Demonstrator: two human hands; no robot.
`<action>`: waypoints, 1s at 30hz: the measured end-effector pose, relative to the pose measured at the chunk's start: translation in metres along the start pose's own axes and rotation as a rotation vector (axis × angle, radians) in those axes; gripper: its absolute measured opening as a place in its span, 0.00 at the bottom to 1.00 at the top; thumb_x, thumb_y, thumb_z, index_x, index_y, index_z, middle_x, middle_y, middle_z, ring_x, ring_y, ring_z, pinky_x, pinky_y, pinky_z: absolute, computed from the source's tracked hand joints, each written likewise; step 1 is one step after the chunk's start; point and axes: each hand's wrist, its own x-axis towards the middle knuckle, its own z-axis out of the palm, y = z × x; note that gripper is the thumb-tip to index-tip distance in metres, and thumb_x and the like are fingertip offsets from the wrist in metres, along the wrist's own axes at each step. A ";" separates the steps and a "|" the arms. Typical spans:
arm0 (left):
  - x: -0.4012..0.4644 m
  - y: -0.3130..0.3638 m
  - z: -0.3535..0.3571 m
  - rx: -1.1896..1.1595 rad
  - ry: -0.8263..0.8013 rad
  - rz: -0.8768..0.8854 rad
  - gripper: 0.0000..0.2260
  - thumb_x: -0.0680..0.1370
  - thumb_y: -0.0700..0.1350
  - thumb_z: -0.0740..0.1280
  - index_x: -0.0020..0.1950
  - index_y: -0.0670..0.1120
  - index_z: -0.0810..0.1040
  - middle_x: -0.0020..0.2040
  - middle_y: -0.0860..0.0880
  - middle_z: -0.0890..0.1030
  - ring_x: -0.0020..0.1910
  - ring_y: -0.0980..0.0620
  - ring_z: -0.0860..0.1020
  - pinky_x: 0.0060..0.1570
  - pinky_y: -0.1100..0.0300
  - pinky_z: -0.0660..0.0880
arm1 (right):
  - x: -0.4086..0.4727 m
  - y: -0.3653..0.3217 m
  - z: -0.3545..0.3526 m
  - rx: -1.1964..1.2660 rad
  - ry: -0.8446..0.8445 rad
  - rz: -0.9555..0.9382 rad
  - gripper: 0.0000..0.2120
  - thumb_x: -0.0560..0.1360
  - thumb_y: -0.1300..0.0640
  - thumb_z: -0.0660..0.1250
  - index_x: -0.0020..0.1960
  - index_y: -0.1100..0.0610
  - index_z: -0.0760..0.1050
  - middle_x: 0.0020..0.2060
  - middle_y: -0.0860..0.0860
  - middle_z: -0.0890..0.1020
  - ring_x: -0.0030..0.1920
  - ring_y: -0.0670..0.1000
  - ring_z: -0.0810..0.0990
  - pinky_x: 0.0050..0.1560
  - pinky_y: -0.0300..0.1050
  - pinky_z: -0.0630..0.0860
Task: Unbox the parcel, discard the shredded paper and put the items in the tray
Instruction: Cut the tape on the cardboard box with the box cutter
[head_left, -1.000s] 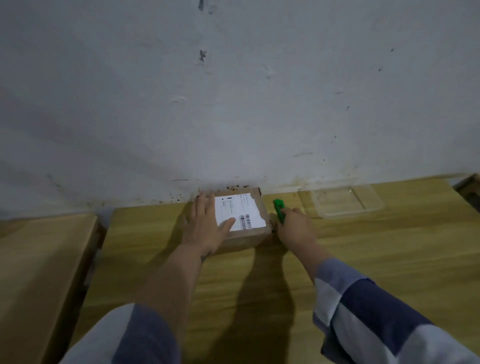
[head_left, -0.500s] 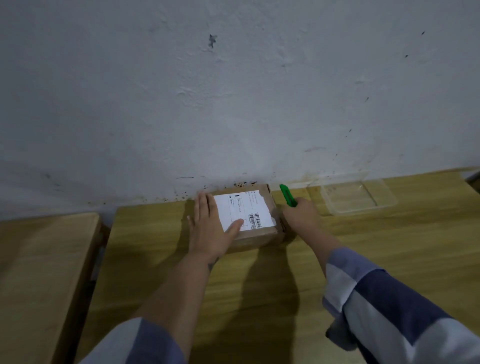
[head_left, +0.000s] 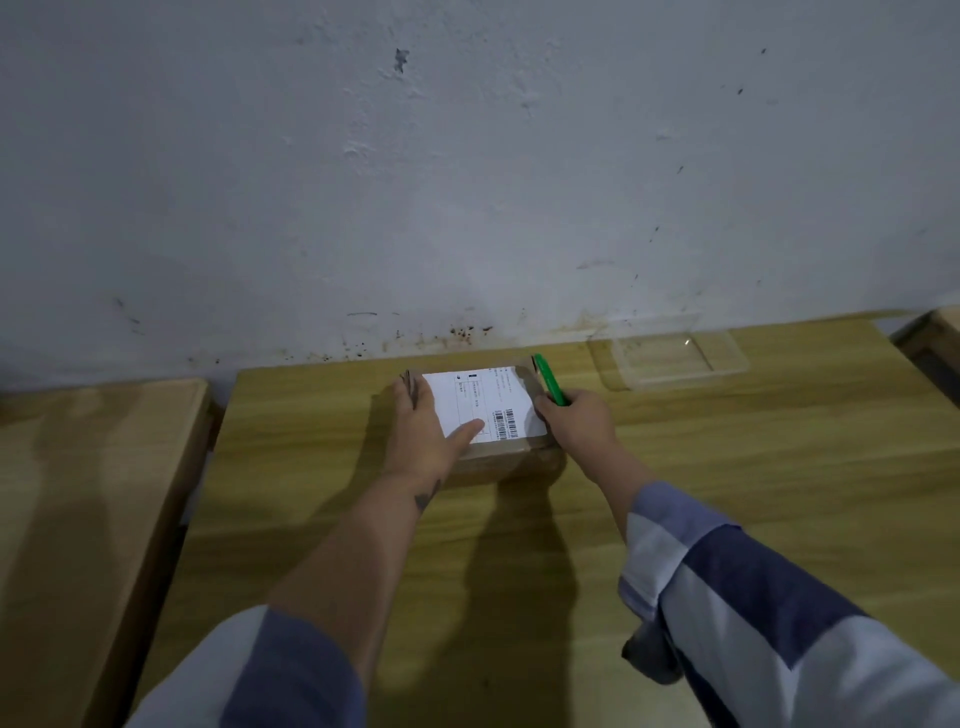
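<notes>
One cardboard parcel (head_left: 491, 447) sits on the wooden worktop (head_left: 727, 467) near the wall. The left hand (head_left: 423, 434) lies flat on it, fingers straight. The right hand (head_left: 582, 423) grips one green cutter (head_left: 549, 385) beside the parcel. One clear tray (head_left: 680, 361) sits further right.

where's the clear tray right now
In the head view the clear tray sits on the wooden table at the far right, against the wall, just right of the parcel and the right hand.
</notes>
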 end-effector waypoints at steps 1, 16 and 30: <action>-0.011 0.002 0.004 -0.002 -0.003 -0.007 0.44 0.75 0.55 0.68 0.78 0.45 0.42 0.78 0.48 0.37 0.78 0.47 0.44 0.73 0.55 0.54 | -0.008 0.004 -0.006 -0.003 -0.007 0.003 0.14 0.77 0.54 0.64 0.55 0.63 0.78 0.44 0.61 0.83 0.39 0.55 0.77 0.35 0.46 0.73; -0.131 0.008 0.057 0.061 -0.014 -0.060 0.42 0.76 0.59 0.65 0.78 0.46 0.42 0.78 0.48 0.36 0.78 0.46 0.45 0.73 0.53 0.54 | -0.100 0.067 -0.063 -0.080 -0.064 0.038 0.14 0.75 0.57 0.66 0.57 0.62 0.77 0.45 0.59 0.82 0.45 0.59 0.80 0.41 0.49 0.75; -0.111 0.009 0.064 0.684 -0.179 0.303 0.41 0.69 0.76 0.42 0.78 0.57 0.40 0.78 0.52 0.36 0.76 0.52 0.33 0.72 0.40 0.33 | -0.121 0.081 -0.117 0.203 -0.310 0.114 0.22 0.81 0.62 0.55 0.73 0.51 0.60 0.41 0.56 0.78 0.37 0.55 0.78 0.38 0.53 0.81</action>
